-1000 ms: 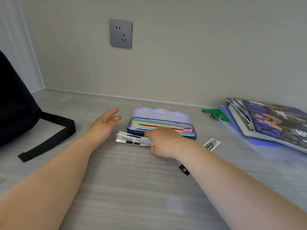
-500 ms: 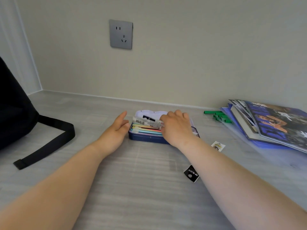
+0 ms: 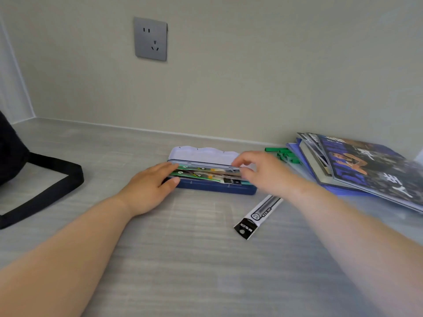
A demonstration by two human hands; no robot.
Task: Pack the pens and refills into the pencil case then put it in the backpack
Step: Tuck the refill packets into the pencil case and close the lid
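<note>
A blue pencil case (image 3: 215,188) lies open on the grey desk, its pale lid (image 3: 203,154) tipped back toward the wall. Flat refill packets (image 3: 201,175) with green and white print lie on top of the pens inside. My left hand (image 3: 148,186) rests against the case's left end, thumb on the front wall, fingers on the packets. My right hand (image 3: 263,172) hovers at the case's right end, fingers spread and curled above the packets; it is blurred. One black-and-white refill packet (image 3: 256,218) lies on the desk in front of the case. The black backpack (image 3: 11,152) is at the far left.
The backpack's strap (image 3: 57,188) loops across the desk on the left. A stack of magazines and a blue folder (image 3: 366,170) sits at the right, with green pieces (image 3: 286,154) beside it. A wall with a socket (image 3: 150,38) stands close behind the case.
The refill packet that my right hand carried now lies in the case. My right hand has drawn back to the case's right end, uncovering the packet on the desk. My left hand moved onto the case.
</note>
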